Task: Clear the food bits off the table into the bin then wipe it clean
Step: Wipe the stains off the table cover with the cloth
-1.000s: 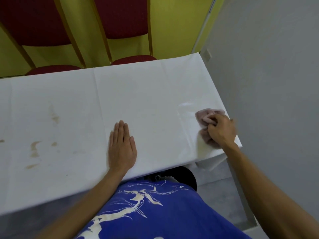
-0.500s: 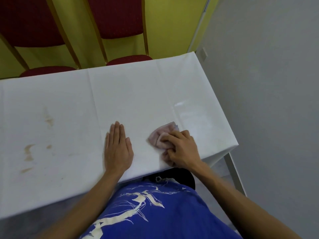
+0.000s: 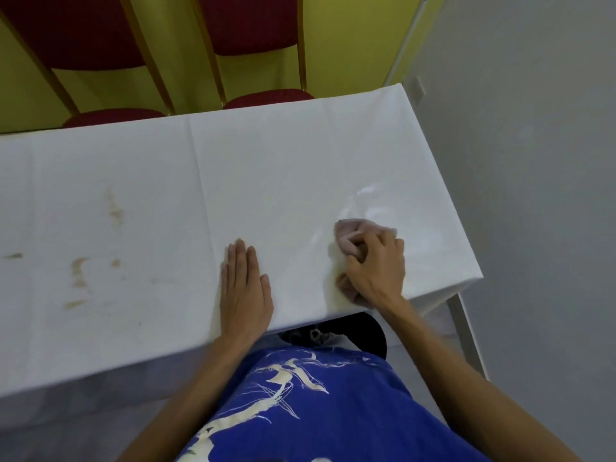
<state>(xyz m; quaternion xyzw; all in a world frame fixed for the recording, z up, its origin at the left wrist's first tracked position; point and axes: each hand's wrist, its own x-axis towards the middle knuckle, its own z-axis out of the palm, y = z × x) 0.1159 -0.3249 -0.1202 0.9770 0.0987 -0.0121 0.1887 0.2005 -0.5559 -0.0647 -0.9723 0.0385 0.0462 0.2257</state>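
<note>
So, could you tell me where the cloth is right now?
In the head view, the cloth is gripped in the right hand, near the right front edge of the table.

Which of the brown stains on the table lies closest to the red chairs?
The long narrow streak; the other stains all lie nearer the person's side of the table.

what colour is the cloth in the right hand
Pale pink cloth, gripped by the right hand; head view.

A dark red padded chair with a gold metal frame [image 3: 76, 31] stands beside a second matching chair [image 3: 246, 25], both before a yellow wall [image 3: 350, 45]. A plain grey wall [image 3: 533, 161] fills the right. A blue shirt with a white print [image 3: 333, 411] shows below.
</note>
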